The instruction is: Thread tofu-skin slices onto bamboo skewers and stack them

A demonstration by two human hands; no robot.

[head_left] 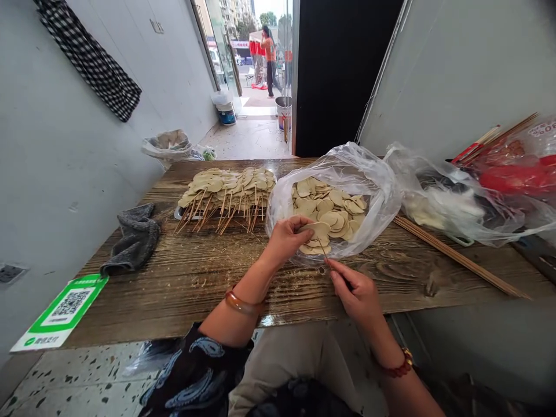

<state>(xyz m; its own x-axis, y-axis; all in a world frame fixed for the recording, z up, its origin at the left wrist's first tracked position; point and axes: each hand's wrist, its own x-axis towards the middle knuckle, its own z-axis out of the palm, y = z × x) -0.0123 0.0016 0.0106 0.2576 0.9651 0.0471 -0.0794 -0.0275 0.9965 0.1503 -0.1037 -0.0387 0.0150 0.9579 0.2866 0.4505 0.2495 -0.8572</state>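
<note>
My left hand [284, 238] pinches a flat, pale beige slice [319, 230] between thumb and fingers, over the near side of a clear plastic bag [384, 200]. A thin wooden skewer [325, 255] is gripped in my right hand [355, 288]; its tip meets the slice, though whether it has pierced it I cannot tell. Many loose slices [332, 204] of the same kind fill the open bag. To the left, skewered slices [230, 184] are heaped on a metal tray [178, 214], their sticks pointing toward me.
A bundle of skewers [464, 258] lies on the wooden table [208, 289] at right, near plastic bags [447, 200] and red packaging [516, 174]. A grey cloth [136, 237] and a green QR-code card [61, 313] are at left. Outside the doorway stands a person [269, 58].
</note>
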